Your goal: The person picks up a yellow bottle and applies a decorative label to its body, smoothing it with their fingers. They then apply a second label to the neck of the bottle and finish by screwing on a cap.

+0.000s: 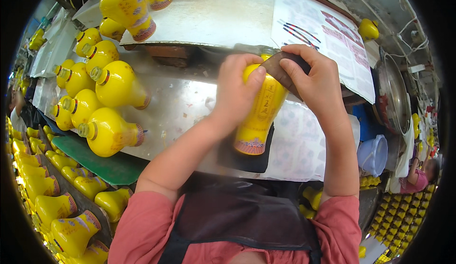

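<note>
A glossy yellow bottle (262,110) with a patterned base band and vertical writing lies tilted before me, its glass neck pointing away. Under its base is a folded black cloth (263,162). My left hand (238,85) holds the bottle's shoulder, thumb on the near side. Between the thumb and fingers of my right hand (310,71) is a thin, flexible dark brown pad (281,68), which lies against the bottle's shoulder near the neck. Beyond, narrow striped decal strips (301,34) rest on a white sheet. The side of the neck behind the pad is partly hidden.
Several yellow bottles (115,84) lie at the left of the metal table (171,118); others stand on the raised white board (213,18). Many more fill racks at lower left. Decal sheets (299,139) lie right of the bottle. A blue bucket (372,155) and another person (418,178) are at right.
</note>
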A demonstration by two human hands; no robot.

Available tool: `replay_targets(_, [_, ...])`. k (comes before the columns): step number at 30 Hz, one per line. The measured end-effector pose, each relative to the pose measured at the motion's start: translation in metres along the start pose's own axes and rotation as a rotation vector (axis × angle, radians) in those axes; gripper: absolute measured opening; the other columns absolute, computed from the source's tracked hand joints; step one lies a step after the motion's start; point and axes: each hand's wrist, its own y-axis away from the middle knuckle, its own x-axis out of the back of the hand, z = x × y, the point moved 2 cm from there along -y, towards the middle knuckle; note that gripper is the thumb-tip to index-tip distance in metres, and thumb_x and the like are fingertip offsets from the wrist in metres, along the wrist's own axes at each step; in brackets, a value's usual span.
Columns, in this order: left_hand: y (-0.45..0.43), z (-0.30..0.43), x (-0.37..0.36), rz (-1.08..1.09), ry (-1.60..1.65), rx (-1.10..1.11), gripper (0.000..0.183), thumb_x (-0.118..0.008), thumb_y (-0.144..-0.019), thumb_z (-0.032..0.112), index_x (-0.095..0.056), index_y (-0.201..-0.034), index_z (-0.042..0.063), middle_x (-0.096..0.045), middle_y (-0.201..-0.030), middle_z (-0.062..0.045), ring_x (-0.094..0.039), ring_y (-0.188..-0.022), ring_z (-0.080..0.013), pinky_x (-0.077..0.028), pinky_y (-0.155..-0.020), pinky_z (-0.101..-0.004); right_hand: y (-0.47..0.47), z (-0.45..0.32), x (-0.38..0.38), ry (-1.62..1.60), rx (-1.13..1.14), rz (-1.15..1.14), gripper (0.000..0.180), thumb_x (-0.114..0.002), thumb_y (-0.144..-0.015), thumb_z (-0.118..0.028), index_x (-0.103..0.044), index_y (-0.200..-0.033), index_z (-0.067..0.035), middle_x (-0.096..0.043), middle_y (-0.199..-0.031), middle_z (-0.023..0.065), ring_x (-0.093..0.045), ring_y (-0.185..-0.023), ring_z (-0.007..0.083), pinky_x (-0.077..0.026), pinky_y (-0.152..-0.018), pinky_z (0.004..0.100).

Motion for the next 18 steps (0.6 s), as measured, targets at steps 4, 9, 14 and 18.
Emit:
replay_targets(4, [-0.001, -0.007, -0.002, -0.005, 0.180, 0.070, 0.029, -0.049, -0.107, 0.025, -0.063, -0.118, 0.002, -0.057, -0.123, -0.009, -0.055, -0.114, -0.0160, -0.045, -0.101, -0.0312, 0.011, 0.007, -0.002, 0.010, 0.004, 0.085, 0.021, -0.074, -0.089, -0.009, -0.073, -0.107, 0.000, -0.075, -0.096, 0.0188, -0.074, -0.084, 0.0284, -0.057, -0.076, 0.0338])
replay_targets(9, [0.013, -0.016, -0.002, 0.023, 0.406, 0.230, 0.039, -0.046, -0.111, 0.034, -0.053, -0.135, 0.004, -0.057, -0.131, -0.011, -0.056, -0.115, -0.0179, -0.046, -0.102, -0.0315, 0.050, 0.005, 0.003, -0.010, 0.186, 0.320, 0.025, -0.078, -0.084, 0.003, -0.073, -0.108, -0.001, -0.075, -0.095, 0.0152, -0.074, -0.083, 0.0271, -0.057, -0.074, 0.0323])
replay_targets(14, [0.030, -0.013, -0.008, -0.009, 0.368, 0.203, 0.051, -0.045, -0.111, 0.038, -0.039, -0.149, 0.003, -0.055, -0.133, -0.016, -0.057, -0.118, -0.0246, -0.043, -0.107, -0.0376, 0.113, -0.008, -0.016, 0.075, 0.424, 0.113, 0.028, -0.082, -0.075, 0.009, -0.073, -0.094, -0.008, -0.076, -0.092, 0.0092, -0.073, -0.081, 0.0273, -0.057, -0.072, 0.0333])
replay_targets(18, [0.036, -0.013, -0.002, -0.111, 0.706, 0.258, 0.058, -0.043, -0.112, 0.040, -0.031, -0.153, 0.000, -0.053, -0.139, -0.016, -0.055, -0.124, -0.0256, -0.042, -0.109, -0.0383, 0.138, -0.007, -0.024, -0.229, 0.268, -0.081, 0.016, -0.078, -0.084, 0.003, -0.071, -0.096, -0.006, -0.074, -0.093, 0.0085, -0.071, -0.079, 0.0224, -0.055, -0.072, 0.0313])
